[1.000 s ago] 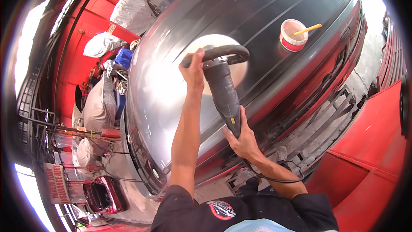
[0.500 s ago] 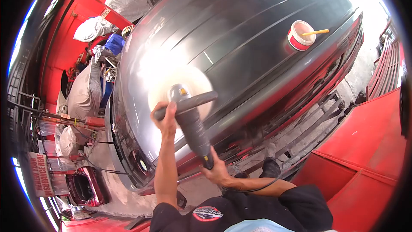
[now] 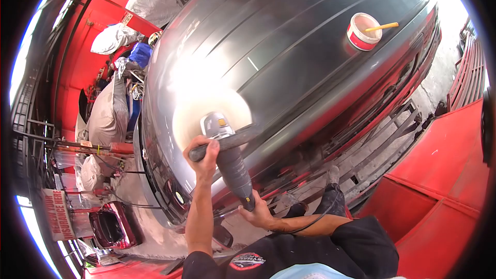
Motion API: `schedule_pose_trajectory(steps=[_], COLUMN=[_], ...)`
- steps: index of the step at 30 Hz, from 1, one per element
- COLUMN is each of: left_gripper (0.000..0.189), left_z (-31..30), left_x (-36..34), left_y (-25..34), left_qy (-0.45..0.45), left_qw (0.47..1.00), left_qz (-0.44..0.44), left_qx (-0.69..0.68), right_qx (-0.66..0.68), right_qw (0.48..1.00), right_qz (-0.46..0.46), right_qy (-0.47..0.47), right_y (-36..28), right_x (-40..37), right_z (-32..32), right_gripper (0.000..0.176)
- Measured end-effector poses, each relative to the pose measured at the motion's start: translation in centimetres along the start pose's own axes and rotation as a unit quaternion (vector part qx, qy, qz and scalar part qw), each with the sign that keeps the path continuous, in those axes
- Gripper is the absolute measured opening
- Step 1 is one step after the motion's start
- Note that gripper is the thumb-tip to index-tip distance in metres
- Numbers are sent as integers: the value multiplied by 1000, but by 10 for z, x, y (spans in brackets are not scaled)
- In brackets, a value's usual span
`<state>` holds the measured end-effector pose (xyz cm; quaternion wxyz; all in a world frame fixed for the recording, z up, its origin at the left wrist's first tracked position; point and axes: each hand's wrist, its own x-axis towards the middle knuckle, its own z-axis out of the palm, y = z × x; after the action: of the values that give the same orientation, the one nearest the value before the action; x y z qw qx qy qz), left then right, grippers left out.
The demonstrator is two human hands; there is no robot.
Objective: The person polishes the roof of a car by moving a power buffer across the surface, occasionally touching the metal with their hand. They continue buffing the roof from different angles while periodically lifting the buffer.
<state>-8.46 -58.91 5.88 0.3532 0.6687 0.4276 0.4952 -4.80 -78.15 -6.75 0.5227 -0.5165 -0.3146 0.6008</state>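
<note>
My left hand point(image 3: 203, 156) is wrapped round the left end of the dark crossbar handle on a grey power polisher point(image 3: 232, 168). The rear end of the tool's body is gripped in my right hand point(image 3: 260, 213), and a cord trails off below it. A large pale round pad point(image 3: 196, 111) lies under the tool's head, against the shiny dark vehicle roof point(image 3: 289, 62) near its left end. Bright glare covers the roof beside the pad. On the roof's right part stands a white and red tub point(image 3: 361, 36) with a yellow stick in it.
Covered items point(image 3: 109, 111) and a blue cloth point(image 3: 139, 54) are at the left. Red metal panels point(image 3: 444, 155) stand at the lower right. A metal frame point(image 3: 382, 139) runs along the vehicle's near side. A dark red car part point(image 3: 111, 225) lies lower left.
The polisher and its pad have shifted slightly left and down in view, both hands still on it. The tub appears a little higher, and the surroundings have shifted slightly.
</note>
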Motion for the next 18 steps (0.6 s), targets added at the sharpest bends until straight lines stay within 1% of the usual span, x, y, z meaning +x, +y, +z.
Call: schedule_pose_trajectory(steps=[1, 2, 3, 4, 5, 7, 9, 10, 11, 13, 14, 16, 17, 18], left_gripper=[15, 15, 15, 15, 15, 15, 17, 16, 16, 17, 17, 19, 19, 19], left_z=[10, 22, 33, 44, 54, 76, 98, 108, 118, 137, 146, 162, 168, 173], left_x=[2, 3, 5, 6, 9, 16, 24, 30, 36, 45, 49, 53, 54, 56], left_y=[6, 12, 14, 14, 15, 23, 35, 32, 33, 34, 36, 42, 41, 40], left_qy=[-28, -46, -49, -71, -91, -104, -111, -116, -115, -158, -153, -194, -189, -192], left_qw=[1000, 999, 999, 997, 995, 994, 993, 993, 993, 987, 988, 978, 980, 980], left_qz=[0, 9, 11, 23, 35, 28, -6, 14, 14, 3, 2, -14, -16, 2], left_qx=[-11, -15, -15, -19, -24, -30, -25, -24, -25, -32, -32, -68, -68, -59], right_qx=[10, 12, 30, 48, 49, 89, 81, 74, 72, 94, 93, 111, 131, 139], right_qw=[1000, 999, 998, 996, 996, 989, 989, 988, 988, 979, 977, 975, 970, 969], right_qz=[4, 2, -6, -14, -15, -37, -50, -63, -63, -87, -89, -88, -89, -94], right_qy=[29, 31, 52, 73, 75, 109, 115, 120, 120, 161, 171, 173, 182, 184], right_y=[-1, 0, 2, 4, 6, 6, 7, 3, 0, -12, -20, -18, -14, -13], right_x=[0, 1, 3, 5, 9, 16, 27, 33, 38, 47, 49, 56, 59, 63], right_z=[-1, -2, -4, -6, -9, -17, -29, -36, -42, -53, -60, -68, -71, -74], right_gripper=[57, 57, 51, 46, 46, 40, 43, 46, 46, 39, 35, 34, 33, 32])
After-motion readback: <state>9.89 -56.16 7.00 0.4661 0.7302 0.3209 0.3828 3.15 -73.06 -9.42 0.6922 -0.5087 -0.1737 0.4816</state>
